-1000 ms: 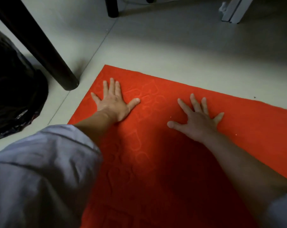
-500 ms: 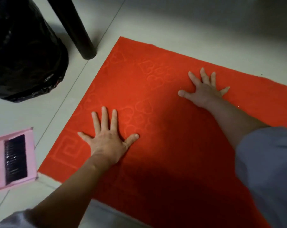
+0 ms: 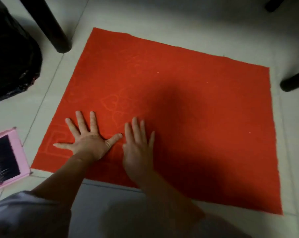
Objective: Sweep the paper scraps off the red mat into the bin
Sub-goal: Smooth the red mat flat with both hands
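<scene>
The red mat (image 3: 188,86) with embossed hearts lies flat on the pale tiled floor. My left hand (image 3: 90,143) rests palm down on its near left corner, fingers spread, holding nothing. My right hand (image 3: 139,148) lies right beside it on the mat, fingers straight, slightly blurred, also empty. Only tiny pale specks (image 3: 207,82) show on the mat; no larger paper scraps are visible. The bin, lined with a black bag (image 3: 9,55), stands on the floor at the far left, off the mat.
A pink dustpan with a black-bristled brush (image 3: 5,160) lies on the floor left of the mat's near corner. A dark furniture leg (image 3: 54,30) stands by the mat's far left corner. Two more dark legs (image 3: 294,81) are at the right.
My right hand has slid from the mat's far middle back to beside my left hand. My left hand stays near the front left corner. The view has pulled back, showing the whole mat.
</scene>
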A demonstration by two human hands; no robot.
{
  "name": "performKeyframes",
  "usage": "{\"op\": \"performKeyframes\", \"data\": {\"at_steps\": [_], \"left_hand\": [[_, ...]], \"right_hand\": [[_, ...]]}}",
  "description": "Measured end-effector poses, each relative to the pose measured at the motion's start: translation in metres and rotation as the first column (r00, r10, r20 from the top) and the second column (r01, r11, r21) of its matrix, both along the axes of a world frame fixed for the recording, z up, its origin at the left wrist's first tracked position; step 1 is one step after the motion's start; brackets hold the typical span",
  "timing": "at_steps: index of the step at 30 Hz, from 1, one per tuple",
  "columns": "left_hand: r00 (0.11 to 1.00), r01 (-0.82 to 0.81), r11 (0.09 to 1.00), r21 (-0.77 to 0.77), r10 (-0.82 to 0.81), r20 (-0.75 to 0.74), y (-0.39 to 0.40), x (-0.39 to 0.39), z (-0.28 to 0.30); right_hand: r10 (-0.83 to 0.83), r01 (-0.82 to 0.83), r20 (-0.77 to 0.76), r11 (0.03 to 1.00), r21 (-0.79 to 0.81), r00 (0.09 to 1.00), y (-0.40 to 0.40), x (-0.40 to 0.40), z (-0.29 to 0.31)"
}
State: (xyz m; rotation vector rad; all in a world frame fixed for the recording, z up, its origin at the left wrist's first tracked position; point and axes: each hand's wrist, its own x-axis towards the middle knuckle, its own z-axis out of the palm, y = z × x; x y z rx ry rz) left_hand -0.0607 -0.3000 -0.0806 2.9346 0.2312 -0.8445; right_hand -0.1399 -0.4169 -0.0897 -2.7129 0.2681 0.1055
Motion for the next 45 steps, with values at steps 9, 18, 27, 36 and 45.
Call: {"op": "performKeyframes", "data": {"at_steps": [9,18,27,36,45], "left_hand": [[0.994,0.056,0.994,-0.092,-0.047,0.102,-0.057,-0.056,0.001],[0.987,0.147,0.989,-0.004,-0.146,0.074,-0.054,-0.059,-0.002],[0.976,0.038,0.988,-0.15,-0.004,0.219,-0.031,-0.078,-0.002],[0.978,-0.068,0.996,-0.058,0.078,0.193,-0.02,-0.097,-0.006],[0.979,-0.063,0.997,-0.047,0.071,0.19,-0.017,-0.099,-0.012]], "right_hand": [[-0.02,-0.004,-0.12,0.98,-0.197,0.993,-0.022,-0.097,-0.016],[-0.509,0.456,-0.102,0.83,-0.32,0.855,-0.163,-0.16,-0.022],[-0.839,0.806,-0.039,0.533,-0.258,0.543,-0.204,-0.179,-0.011],[-0.851,0.819,-0.11,0.524,-0.234,0.513,-0.19,-0.184,-0.022],[-0.858,0.828,-0.11,0.514,-0.225,0.502,-0.187,-0.188,-0.021]]}}
